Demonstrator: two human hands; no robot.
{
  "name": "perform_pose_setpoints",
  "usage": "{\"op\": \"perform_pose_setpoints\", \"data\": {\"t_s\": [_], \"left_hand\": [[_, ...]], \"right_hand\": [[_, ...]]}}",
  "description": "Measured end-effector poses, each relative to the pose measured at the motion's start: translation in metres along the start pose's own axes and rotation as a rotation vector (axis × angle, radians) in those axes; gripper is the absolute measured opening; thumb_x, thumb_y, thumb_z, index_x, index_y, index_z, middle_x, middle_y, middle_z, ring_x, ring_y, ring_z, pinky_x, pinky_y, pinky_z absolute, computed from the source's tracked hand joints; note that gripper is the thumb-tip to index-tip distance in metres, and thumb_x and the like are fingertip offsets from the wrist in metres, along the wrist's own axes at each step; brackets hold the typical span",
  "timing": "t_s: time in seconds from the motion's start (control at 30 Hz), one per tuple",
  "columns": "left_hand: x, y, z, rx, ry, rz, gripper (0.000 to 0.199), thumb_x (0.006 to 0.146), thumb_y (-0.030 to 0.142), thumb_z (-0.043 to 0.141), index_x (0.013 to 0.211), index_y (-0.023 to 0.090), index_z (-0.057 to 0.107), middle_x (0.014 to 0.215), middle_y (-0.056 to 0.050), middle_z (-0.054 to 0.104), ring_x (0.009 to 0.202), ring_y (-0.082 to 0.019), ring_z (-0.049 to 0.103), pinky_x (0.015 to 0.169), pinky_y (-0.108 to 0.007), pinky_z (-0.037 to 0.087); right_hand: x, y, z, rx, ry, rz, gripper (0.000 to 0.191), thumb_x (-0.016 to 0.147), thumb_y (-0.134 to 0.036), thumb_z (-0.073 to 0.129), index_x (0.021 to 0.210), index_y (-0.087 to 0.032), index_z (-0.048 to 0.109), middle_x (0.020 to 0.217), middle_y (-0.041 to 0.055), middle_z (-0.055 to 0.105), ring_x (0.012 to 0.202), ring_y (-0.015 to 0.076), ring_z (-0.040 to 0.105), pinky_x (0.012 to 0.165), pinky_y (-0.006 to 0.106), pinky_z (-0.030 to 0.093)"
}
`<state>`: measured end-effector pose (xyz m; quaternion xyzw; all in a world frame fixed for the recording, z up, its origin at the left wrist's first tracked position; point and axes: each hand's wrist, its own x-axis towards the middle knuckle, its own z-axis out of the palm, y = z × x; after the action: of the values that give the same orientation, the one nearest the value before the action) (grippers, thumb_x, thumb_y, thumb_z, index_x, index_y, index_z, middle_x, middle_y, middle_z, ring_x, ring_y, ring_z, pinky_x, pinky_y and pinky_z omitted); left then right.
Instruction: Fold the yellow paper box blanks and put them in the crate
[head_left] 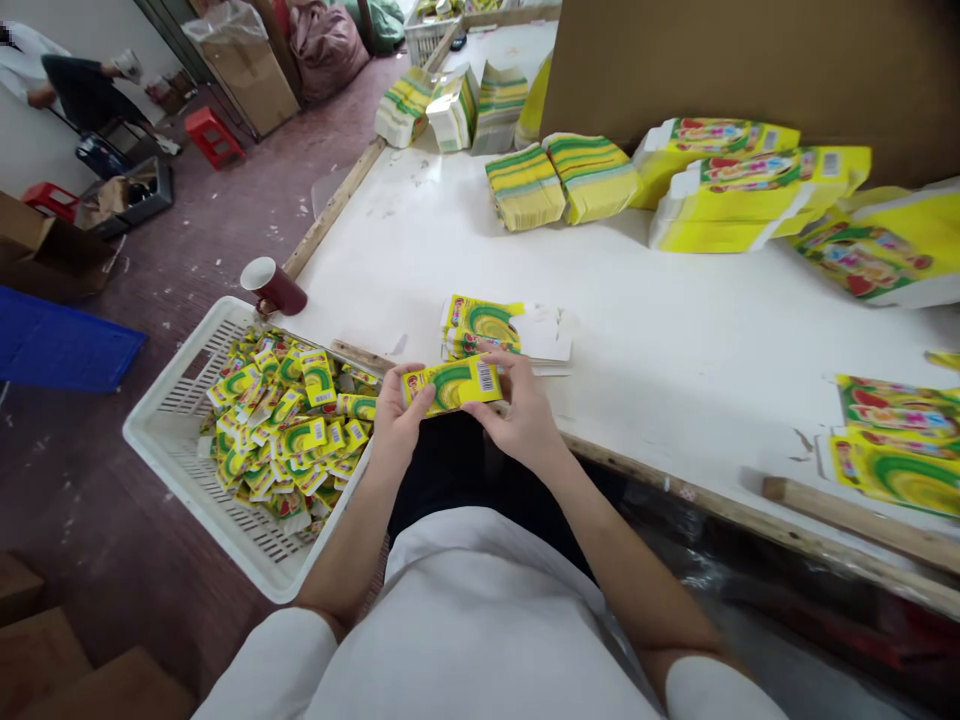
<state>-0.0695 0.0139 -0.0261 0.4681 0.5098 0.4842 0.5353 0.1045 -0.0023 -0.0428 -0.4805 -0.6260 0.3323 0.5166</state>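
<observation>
Between my two hands is a small yellow carton [452, 386] with a green swirl and a barcode, held level over the table's front edge. My left hand [400, 408] grips its left end, thumb on the printed face. My right hand [523, 405] pinches its right end by the barcode. Just beyond, a short stack of flat printed cartons [484, 322] lies on the white table [637, 340]. To my left, a white plastic basket [169, 455] holds a heap of small yellow cartons [289, 435].
A dark red mug [281, 287] stands at the table's left edge. Bundled carton stacks [525, 187] and larger yellow piles [757, 195] line the back by a cardboard sheet [750, 75]. More flat cartons [900, 450] lie right. A person [90, 85] sits far left near a red stool [214, 137].
</observation>
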Motion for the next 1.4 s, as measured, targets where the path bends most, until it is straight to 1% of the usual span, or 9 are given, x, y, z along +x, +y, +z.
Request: {"op": "perform_pose_setpoints", "data": {"t_s": [0.1,0.23,0.33,0.43,0.57,0.73,0.9,1.17,1.4], "left_hand": [[0.009,0.014,-0.046,0.297,0.239,0.180,0.032,0.079,0.035,0.073,0.105,0.021,0.062,0.089,0.000,0.062,0.077,-0.014,0.060,0.078,-0.027,0.050],[0.031,0.038,-0.143,0.892,0.779,0.253,0.022,0.084,0.030,0.063,0.102,0.017,0.065,0.089,-0.003,0.059,0.082,-0.019,0.057,0.088,-0.037,0.047],[0.045,0.040,-0.199,1.184,0.775,-0.060,0.027,0.083,0.025,0.061,0.108,0.015,0.065,0.082,-0.005,0.059,0.087,-0.025,0.059,0.093,-0.043,0.045],[0.053,0.031,-0.218,1.211,0.693,-0.183,0.034,0.077,0.018,0.064,0.110,0.011,0.064,0.075,-0.007,0.062,0.088,-0.031,0.061,0.089,-0.045,0.046],[0.058,0.018,-0.187,1.184,0.727,-0.043,0.047,0.080,0.026,0.063,0.124,0.011,0.057,0.093,-0.011,0.067,0.094,-0.029,0.061,0.091,-0.044,0.046],[0.049,0.002,-0.098,0.643,0.100,0.205,0.035,0.078,0.037,0.068,0.107,0.017,0.068,0.085,-0.004,0.068,0.076,-0.017,0.063,0.078,-0.031,0.051],[0.028,-0.021,-0.019,0.239,-0.155,0.143,0.044,0.079,0.043,0.073,0.116,0.022,0.065,0.093,-0.004,0.069,0.083,-0.016,0.065,0.081,-0.031,0.052],[0.017,-0.014,0.049,-0.359,-0.034,0.107,0.065,0.077,0.075,0.059,0.119,0.026,0.058,0.107,-0.008,0.066,0.111,-0.025,0.062,0.096,-0.040,0.050],[0.010,-0.001,0.055,-0.567,0.088,0.258,0.059,0.068,0.081,0.061,0.084,0.024,0.059,0.072,0.000,0.052,0.067,-0.015,0.055,0.070,-0.031,0.053]], "right_hand": [[0.006,0.006,0.000,-0.073,-0.065,-0.010,0.071,0.082,-0.031,0.073,0.144,-0.024,0.038,0.147,0.0162,0.049,0.124,0.0289,0.059,0.103,0.048,0.050],[0.024,0.035,-0.020,-0.370,0.170,0.015,0.056,0.085,-0.029,0.067,0.137,-0.020,0.050,0.131,0.0161,0.061,0.120,0.0337,0.057,0.104,0.056,0.045],[0.035,0.057,-0.029,-0.516,0.195,0.067,0.044,0.083,-0.021,0.064,0.126,-0.018,0.059,0.112,0.0154,0.069,0.105,0.0349,0.060,0.096,0.058,0.047],[0.038,0.062,-0.029,-0.532,0.180,0.048,0.037,0.082,-0.016,0.061,0.119,-0.019,0.062,0.096,0.0107,0.071,0.094,0.0320,0.061,0.092,0.055,0.047],[0.036,0.054,-0.026,-0.546,0.184,0.014,0.038,0.082,-0.016,0.060,0.120,-0.019,0.061,0.100,0.0117,0.068,0.098,0.0321,0.059,0.092,0.053,0.048],[0.041,0.054,-0.023,-0.551,0.128,0.071,0.043,0.081,-0.013,0.061,0.123,-0.014,0.059,0.111,0.0165,0.067,0.104,0.0341,0.057,0.095,0.053,0.048],[0.037,0.038,-0.027,-0.548,0.163,0.028,0.044,0.082,-0.016,0.064,0.126,-0.015,0.058,0.109,0.0155,0.066,0.104,0.0331,0.059,0.095,0.052,0.050],[-0.003,-0.014,0.011,-0.261,-0.001,-0.158,0.032,0.092,-0.026,0.060,0.124,-0.025,0.055,0.113,0.0110,0.065,0.109,0.0278,0.062,0.093,0.045,0.055],[-0.010,-0.020,0.029,0.451,-0.061,0.144,0.033,0.080,-0.030,0.072,0.107,-0.026,0.052,0.093,0.0022,0.060,0.084,0.0182,0.064,0.076,0.035,0.057]]}}
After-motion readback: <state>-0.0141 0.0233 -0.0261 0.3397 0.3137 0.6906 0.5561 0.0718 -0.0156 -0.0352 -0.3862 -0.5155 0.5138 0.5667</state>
